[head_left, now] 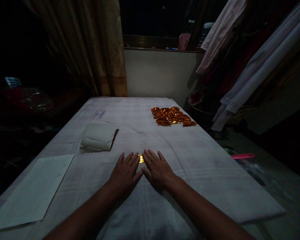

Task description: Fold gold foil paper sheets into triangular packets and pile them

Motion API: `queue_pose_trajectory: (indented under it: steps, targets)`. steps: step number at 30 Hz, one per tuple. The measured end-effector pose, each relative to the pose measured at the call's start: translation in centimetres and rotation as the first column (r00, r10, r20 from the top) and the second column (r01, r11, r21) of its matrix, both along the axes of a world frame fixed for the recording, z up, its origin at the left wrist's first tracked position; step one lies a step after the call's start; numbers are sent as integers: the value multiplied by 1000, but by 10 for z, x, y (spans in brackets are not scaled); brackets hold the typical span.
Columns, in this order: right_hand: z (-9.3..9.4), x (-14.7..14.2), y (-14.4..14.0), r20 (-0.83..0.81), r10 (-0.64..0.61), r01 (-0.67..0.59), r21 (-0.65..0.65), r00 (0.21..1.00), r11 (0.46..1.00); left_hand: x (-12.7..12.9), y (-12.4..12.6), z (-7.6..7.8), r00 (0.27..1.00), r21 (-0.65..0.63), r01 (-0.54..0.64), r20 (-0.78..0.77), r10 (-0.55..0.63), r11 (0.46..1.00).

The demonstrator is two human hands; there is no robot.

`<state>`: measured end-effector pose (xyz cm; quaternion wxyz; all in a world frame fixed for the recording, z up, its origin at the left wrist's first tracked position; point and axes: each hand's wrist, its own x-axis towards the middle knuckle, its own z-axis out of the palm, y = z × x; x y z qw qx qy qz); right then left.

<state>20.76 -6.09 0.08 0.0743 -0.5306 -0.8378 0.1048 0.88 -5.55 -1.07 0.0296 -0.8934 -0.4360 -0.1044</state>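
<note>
Gold piece [140,158] mostly hidden | left hand [125,173], right hand [157,170] flat, grips wide, holding nothing

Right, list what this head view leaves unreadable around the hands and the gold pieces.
- Gold piece: mostly covered by the left hand and right hand; its shape and size stay hidden.
- Pile of gold wrappers: too small and dim to count or read.
- Folded white cloth: folds hide what, if anything, lies inside.
- Paper sheet: its near corner is cut off by the left edge.
- Room left of the table: too dark.
</note>
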Motion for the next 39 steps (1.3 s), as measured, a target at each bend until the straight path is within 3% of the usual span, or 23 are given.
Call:
queue_pose_trajectory:
  steps: [9, 16, 20, 26, 30, 34, 39]
  targets:
    - [6, 20, 0, 16, -55, 56, -42, 998, 998, -22, -4, 11, 997, 2, -38, -71, 38, 999]
    - [5, 18, 0, 6, -50, 50, -21, 999, 999, 8, -8, 4, 1000, 61, 20, 2, -20, 998]
    - [4, 19, -1, -2, -56, 56, -15, 998, 998, 2, -14, -1, 1000, 19, 13, 5, -13, 1000]
    - [1, 19, 1, -57, -54, 58, 66, 997, 996, -14, -6, 24, 998, -53, -40, 44, 42, 998]
    - [12, 18, 15, -107, -86, 94, 79, 991, 992, 0, 16, 40, 983, -152, -154, 75, 167, 976]
    - [29, 18, 28, -100, -146, 147, 1, 984, 989, 8, 30, 40, 971, -163, -209, 81, 224, 964]
    - [41, 20, 34, -110, -180, 171, -84, 977, 982, 6, 29, 39, 954, -240, -206, 166, 249, 949]
